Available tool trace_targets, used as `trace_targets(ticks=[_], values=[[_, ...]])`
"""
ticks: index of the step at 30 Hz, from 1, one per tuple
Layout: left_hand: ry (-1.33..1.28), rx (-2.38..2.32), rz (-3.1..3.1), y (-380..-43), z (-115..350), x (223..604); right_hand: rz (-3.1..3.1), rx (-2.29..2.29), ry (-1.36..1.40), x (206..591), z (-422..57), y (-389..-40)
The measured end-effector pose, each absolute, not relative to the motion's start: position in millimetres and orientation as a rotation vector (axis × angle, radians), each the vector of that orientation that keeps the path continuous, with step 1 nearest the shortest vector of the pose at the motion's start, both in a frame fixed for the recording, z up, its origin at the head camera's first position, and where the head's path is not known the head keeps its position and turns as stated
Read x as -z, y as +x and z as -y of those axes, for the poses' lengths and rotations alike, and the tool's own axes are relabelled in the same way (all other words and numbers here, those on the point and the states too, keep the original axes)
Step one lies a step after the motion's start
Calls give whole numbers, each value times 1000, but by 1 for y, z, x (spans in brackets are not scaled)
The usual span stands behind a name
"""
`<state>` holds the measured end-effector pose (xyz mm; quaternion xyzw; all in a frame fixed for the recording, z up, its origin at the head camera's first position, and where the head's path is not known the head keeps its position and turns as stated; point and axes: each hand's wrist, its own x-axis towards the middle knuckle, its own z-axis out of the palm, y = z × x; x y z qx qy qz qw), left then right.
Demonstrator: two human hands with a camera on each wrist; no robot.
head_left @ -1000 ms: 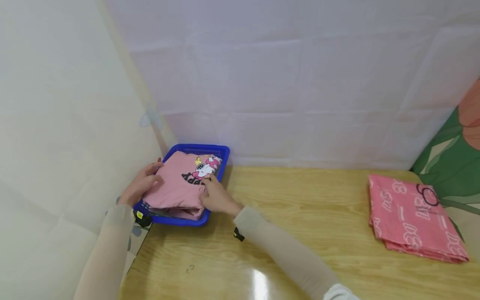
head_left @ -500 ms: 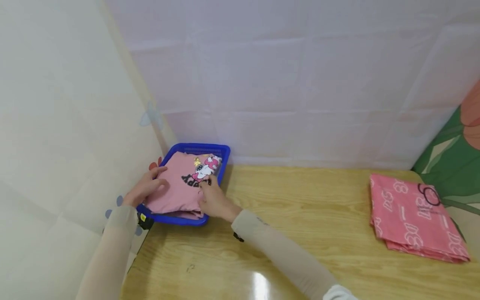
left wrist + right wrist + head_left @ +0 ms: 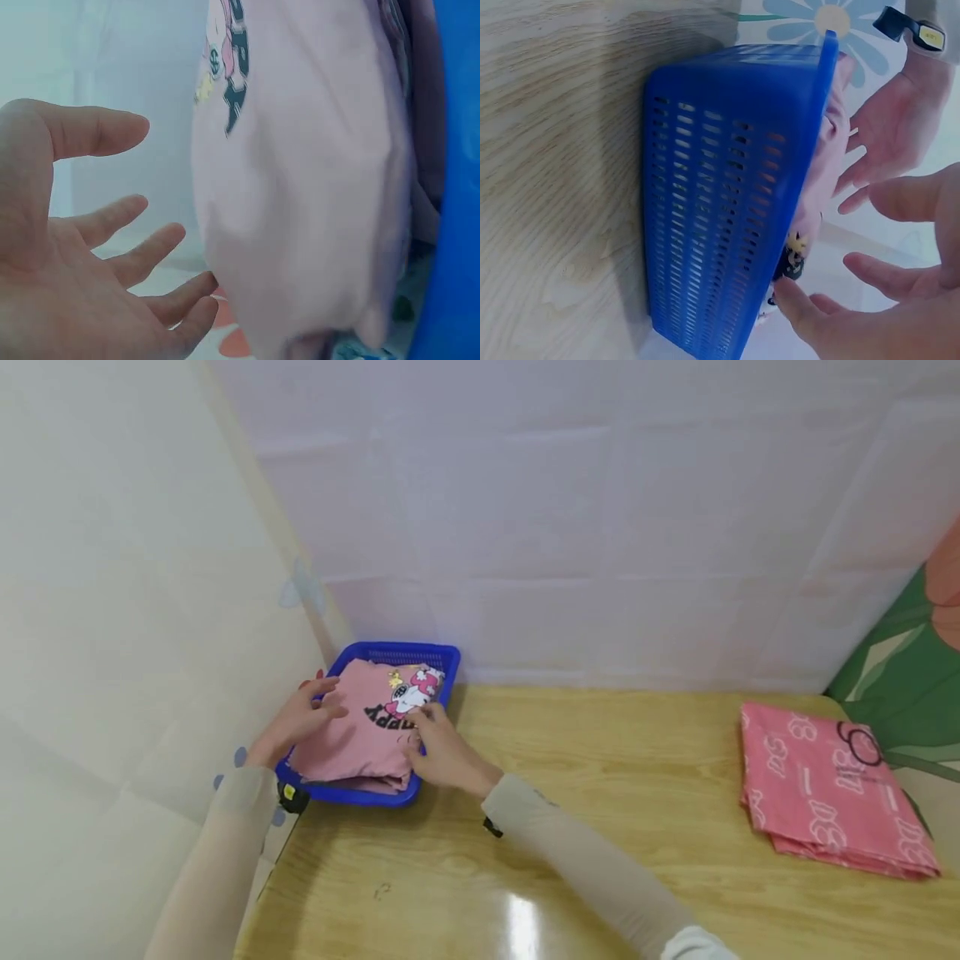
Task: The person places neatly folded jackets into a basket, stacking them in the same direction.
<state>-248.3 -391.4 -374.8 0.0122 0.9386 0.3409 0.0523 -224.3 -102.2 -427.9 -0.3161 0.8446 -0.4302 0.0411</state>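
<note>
My left hand (image 3: 302,714) spreads loose over the folded pink garment (image 3: 352,727); my right hand (image 3: 447,753) is slack beside its print (image 3: 411,697). The blue basket (image 3: 358,796) around it meets the table's (image 3: 600,752) left edge; rightward, wide space reaches a coral cloth (image 3: 806,785).

I see the left arm (image 3: 213,852) and right arm (image 3: 592,864) stretched toward the far left corner of the surface (image 3: 600,760), the left grip (image 3: 295,720) loosely spread, palm inward, the right grip (image 3: 448,755) gently bent, thumb apart.
</note>
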Motion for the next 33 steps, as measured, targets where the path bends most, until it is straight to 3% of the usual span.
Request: trace_targets(ticks=[13, 33], values=[[39, -996, -2845, -243, 357, 360, -2527, 1391, -1012, 416, 61, -230], [321, -1133, -3045, -237, 297, 359, -2392, 1766, -818, 410, -11, -226]])
